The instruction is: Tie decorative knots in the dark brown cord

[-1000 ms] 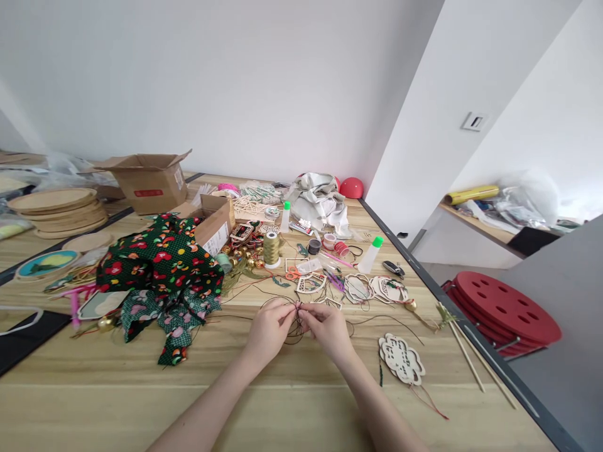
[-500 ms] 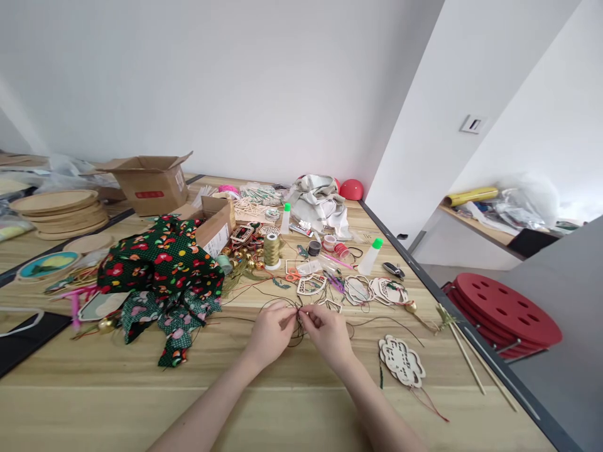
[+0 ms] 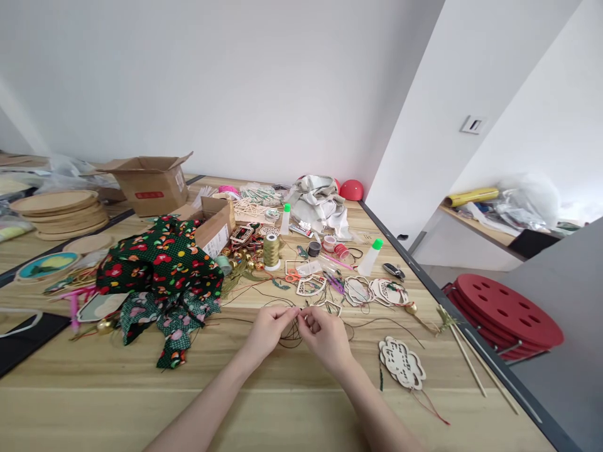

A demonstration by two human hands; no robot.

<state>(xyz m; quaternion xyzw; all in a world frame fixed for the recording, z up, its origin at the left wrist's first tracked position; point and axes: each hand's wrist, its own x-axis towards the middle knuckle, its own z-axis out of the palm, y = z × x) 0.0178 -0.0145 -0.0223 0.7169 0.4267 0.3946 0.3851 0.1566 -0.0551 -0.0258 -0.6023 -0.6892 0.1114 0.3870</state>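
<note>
My left hand (image 3: 270,331) and my right hand (image 3: 325,331) meet over the middle of the table, fingertips pinched close together. Thin dark cord (image 3: 291,339) lies in loose loops under and between them, and both pinches appear closed on it. The exact spot where the fingers grip is partly covered by the fingertips. Just beyond the hands lie a fan-shaped wooden cutout (image 3: 311,286) and orange scissors (image 3: 293,274). A spool of gold thread (image 3: 271,251) stands behind them to the left.
Patterned dark green fabric (image 3: 160,257) and an open cardboard box (image 3: 149,185) are to the left. On the right lie a cloud-shaped wooden cutout (image 3: 402,363) and thin sticks (image 3: 471,358). A green-capped bottle (image 3: 370,258) stands farther back. Red stools (image 3: 509,311) are stacked beyond the table edge.
Both hands have stayed over the cord, with small finger shifts. The left fingers look straighter and the right fingers more curled. The loops beneath have moved slightly.
</note>
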